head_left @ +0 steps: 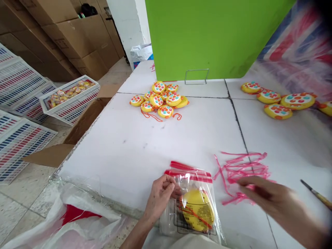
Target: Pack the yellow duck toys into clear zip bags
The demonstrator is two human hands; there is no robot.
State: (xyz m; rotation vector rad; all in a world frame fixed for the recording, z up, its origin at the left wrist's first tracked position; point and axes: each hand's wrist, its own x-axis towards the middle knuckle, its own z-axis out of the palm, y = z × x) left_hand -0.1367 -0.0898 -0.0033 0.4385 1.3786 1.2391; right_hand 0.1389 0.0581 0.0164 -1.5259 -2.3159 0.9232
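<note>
My left hand [162, 195] pinches the upper left edge of a clear plastic bag [218, 228] with a red band near its top. Inside that bag lies a yellow egg-shaped toy [198, 209] with an orange cord across it and dark print over it. More red-topped bags [186, 166] lie beneath. My right hand [261, 192], blurred by motion, is over a loose heap of pink plastic ties [243, 166]. Its fingers look curled together, but whether a tie is between them I cannot make out.
Several yellow toys with coloured dots [157, 101] are piled on the white table [124, 138]; others [278, 111] lie right. A green board [215, 38] stands behind. A pointed tool [317, 197] lies far right. Left are an open carton [83, 124] and a filled basket [75, 112].
</note>
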